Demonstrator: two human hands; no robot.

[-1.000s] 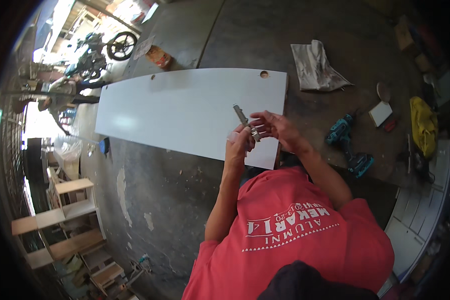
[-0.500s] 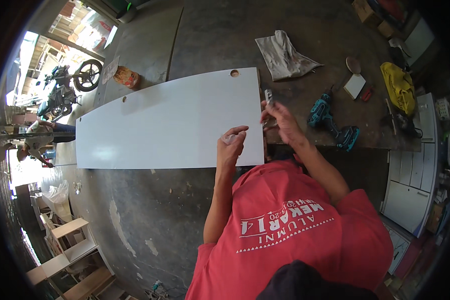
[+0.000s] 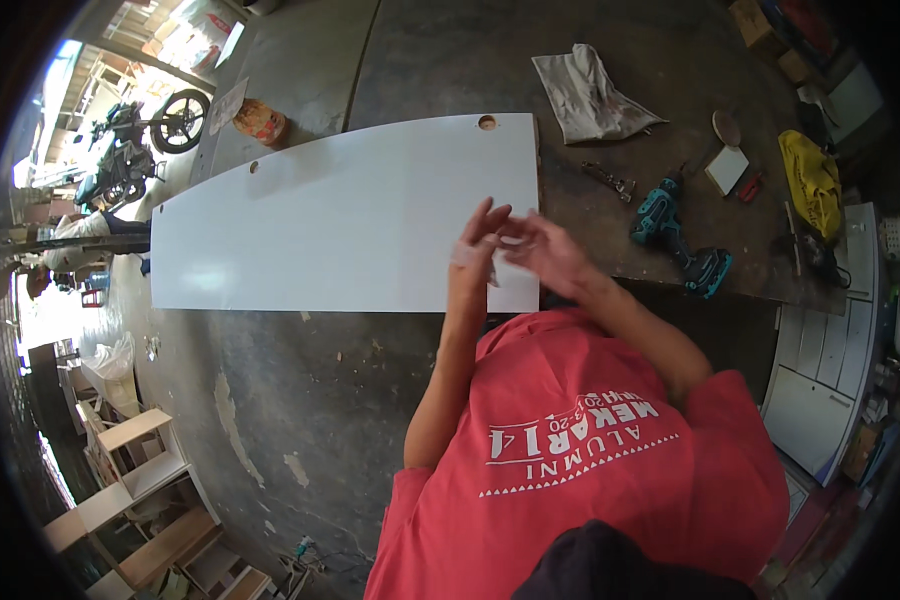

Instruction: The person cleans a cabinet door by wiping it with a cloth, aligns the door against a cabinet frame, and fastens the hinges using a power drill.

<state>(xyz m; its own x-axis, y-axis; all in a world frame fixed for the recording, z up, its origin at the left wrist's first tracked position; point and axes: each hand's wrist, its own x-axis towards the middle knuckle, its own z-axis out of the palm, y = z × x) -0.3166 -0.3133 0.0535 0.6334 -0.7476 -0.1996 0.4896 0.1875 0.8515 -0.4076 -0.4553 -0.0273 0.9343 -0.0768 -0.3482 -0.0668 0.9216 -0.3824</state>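
My left hand (image 3: 470, 255) is raised over the right end of a long white panel (image 3: 350, 230), a small crumpled clear plastic bag (image 3: 463, 252) in its grip. Close against it is my right hand (image 3: 555, 255), fingers bent toward the bag and smeared by motion; what they hold, if anything, does not show. A metal cabinet hinge (image 3: 610, 182) lies on the dark table just beyond the panel's right edge. Round holes are cut along the panel's curved far edge, the largest hole (image 3: 487, 123) near the right corner.
Right of the hinge lies a teal cordless drill (image 3: 665, 225). Farther out are a grey rag (image 3: 592, 100), a white offcut (image 3: 727, 170) and a yellow cloth (image 3: 810, 185). An orange-stained can (image 3: 260, 122) stands behind the panel. Another person (image 3: 75, 245) is at far left.
My right hand has let go of the metal hinge, which now lies on the table, and has moved left to meet my left hand at the plastic bag.
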